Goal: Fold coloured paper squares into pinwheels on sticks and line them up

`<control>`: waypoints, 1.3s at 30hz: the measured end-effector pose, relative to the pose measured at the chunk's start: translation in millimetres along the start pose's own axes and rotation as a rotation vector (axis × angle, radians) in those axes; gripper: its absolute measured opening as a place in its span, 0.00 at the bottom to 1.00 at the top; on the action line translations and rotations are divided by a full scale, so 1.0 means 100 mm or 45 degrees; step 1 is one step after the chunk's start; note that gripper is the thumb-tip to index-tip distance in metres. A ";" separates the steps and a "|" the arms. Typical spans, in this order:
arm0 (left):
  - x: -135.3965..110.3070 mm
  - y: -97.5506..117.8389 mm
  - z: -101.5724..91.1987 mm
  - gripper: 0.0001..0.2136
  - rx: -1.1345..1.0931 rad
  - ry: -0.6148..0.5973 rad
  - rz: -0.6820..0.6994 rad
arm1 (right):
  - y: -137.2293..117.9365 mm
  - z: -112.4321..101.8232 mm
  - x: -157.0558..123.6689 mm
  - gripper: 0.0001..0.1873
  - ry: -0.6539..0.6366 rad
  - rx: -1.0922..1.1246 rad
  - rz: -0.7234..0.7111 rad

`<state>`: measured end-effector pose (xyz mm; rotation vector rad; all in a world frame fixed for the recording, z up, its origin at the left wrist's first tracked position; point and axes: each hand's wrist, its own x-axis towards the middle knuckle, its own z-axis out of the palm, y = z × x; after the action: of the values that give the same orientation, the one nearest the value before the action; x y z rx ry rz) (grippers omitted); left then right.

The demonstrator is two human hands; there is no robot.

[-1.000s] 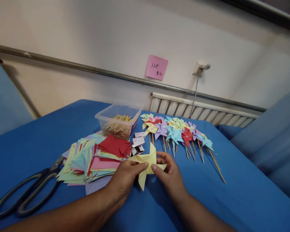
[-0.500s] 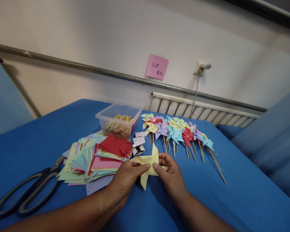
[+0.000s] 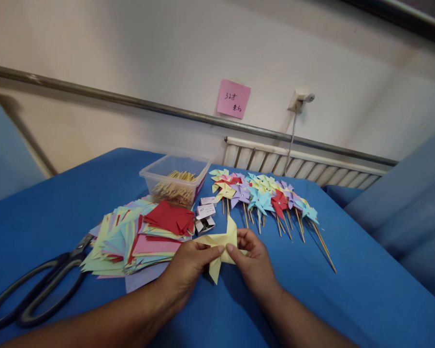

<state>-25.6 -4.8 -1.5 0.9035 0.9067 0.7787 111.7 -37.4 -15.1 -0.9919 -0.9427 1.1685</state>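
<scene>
A pale yellow paper pinwheel [image 3: 220, 240] is held above the blue table by both hands, without a stick visible on it. My left hand [image 3: 188, 265] is closed on its left side, thumb pressed near the centre. On the right side my right hand [image 3: 254, 261] grips it, its thumb also close to the centre. The fingers behind the paper are partly hidden. Just left of my left hand lies a heap of coloured paper pieces [image 3: 121, 241], with a red stack [image 3: 168, 217] on top. Small white boxes [image 3: 206, 211] sit behind the pinwheel.
Large dark-handled scissors [image 3: 54, 285] lie at the left on the blue tablecloth [image 3: 311, 299]. A clear plastic box [image 3: 155, 181] of thin wooden sticks stands at the back. Several finished pinwheels on sticks [image 3: 263, 200] lie at the back right. Beyond is a radiator [image 3: 261, 157].
The view has shifted slightly, so the table items appear a little further left. Both hands keep their hold on the yellow pinwheel, with thumbs in nearly the same place.
</scene>
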 end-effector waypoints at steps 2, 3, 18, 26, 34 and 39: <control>0.00 0.00 0.00 0.11 -0.003 -0.001 -0.008 | 0.00 0.00 0.00 0.14 0.012 -0.023 -0.010; 0.00 0.00 0.00 0.11 -0.009 -0.002 -0.012 | 0.00 0.01 0.00 0.14 0.020 -0.035 -0.016; -0.07 0.18 0.04 0.14 0.142 0.033 0.037 | -0.11 -0.11 0.08 0.13 -0.087 -0.184 0.077; 0.00 0.11 -0.02 0.09 0.702 0.036 0.195 | -0.15 -0.09 0.04 0.11 -0.226 -0.432 0.052; 0.07 0.02 -0.10 0.08 0.876 -0.036 0.240 | -0.13 -0.12 0.03 0.10 -0.275 -0.571 0.065; 0.09 -0.03 -0.14 0.08 0.941 -0.065 0.245 | -0.11 -0.12 0.02 0.10 -0.283 -0.608 0.046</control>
<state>-34.2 6.1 -11.2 1.6684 1.0919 0.5742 126.3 -37.7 -7.7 -1.2766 -1.4296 1.1223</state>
